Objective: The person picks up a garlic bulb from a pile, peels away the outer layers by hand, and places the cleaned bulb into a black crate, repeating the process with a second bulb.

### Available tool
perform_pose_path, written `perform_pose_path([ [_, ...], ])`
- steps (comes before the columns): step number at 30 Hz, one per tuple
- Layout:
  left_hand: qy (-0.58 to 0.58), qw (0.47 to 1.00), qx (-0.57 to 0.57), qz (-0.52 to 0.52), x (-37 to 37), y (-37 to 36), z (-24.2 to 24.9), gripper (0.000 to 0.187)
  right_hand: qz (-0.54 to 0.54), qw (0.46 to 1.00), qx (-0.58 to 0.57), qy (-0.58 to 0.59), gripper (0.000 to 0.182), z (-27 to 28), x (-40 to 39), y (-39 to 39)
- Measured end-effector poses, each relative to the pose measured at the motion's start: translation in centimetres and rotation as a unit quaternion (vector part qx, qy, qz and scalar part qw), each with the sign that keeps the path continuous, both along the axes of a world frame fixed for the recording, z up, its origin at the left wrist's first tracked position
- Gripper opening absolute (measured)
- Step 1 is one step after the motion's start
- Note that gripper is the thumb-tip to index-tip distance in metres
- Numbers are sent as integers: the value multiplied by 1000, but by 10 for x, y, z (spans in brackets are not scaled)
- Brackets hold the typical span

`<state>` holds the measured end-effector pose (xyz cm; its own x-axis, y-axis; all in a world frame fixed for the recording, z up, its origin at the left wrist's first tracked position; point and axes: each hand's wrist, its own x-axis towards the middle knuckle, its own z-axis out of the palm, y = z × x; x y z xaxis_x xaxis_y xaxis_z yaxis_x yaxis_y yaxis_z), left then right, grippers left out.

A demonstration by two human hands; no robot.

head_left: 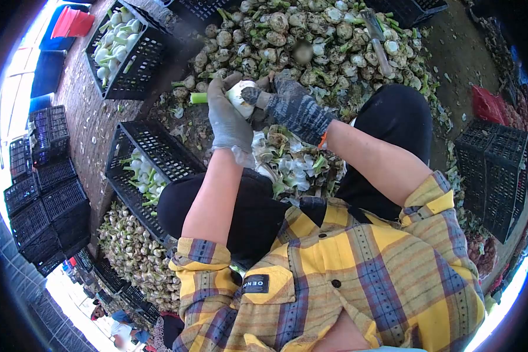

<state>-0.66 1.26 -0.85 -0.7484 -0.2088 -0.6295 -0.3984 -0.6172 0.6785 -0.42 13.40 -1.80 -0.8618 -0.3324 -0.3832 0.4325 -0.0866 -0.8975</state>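
My left hand (226, 117), in a grey glove, is wrapped around a white bulb vegetable (239, 94) with a short green stalk sticking out to the left. My right hand (293, 105), in a dark speckled glove, holds the bulb's other side with its fingers closed on it. Both hands meet above a heap of white and green trimmings (290, 164) lying between my knees. Whether the right hand also holds a tool is hidden.
A large pile of untrimmed bulbs (311, 41) lies ahead, with a knife (376, 41) resting on it. A black crate (149, 170) with a few trimmed bulbs sits at my left; another crate (123, 50) stands farther off. Stacked empty crates (44, 199) line the left; a black crate (498, 176) is right.
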Motion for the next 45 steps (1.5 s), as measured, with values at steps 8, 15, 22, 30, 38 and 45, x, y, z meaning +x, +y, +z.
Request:
perform_pose_path([
  [8, -27, 1000, 15, 1, 2, -4, 0, 35, 10, 998, -54, 22, 43, -19, 4, 4],
  [15, -7, 1000, -9, 26, 0, 0, -5, 36, 30, 978, 151, 138, 29, 0, 3, 0],
  [22, -13, 997, 75, 25, 0, -13, -18, 38, -12, 986, 88, 139, 20, -18, -3, 6],
  [30, -18, 989, 148, 3, 2, 17, -6, 38, -150, 856, 217, 445, 21, -6, -12, -24],
  [38, 16, 997, 63, -41, 7, 21, -7, 36, -209, 973, 51, 86, 28, -6, -45, -15],
  [45, 86, 990, 75, -86, 11, 10, 3, 32, -252, 893, 313, 203, 36, -42, -50, -3],
])
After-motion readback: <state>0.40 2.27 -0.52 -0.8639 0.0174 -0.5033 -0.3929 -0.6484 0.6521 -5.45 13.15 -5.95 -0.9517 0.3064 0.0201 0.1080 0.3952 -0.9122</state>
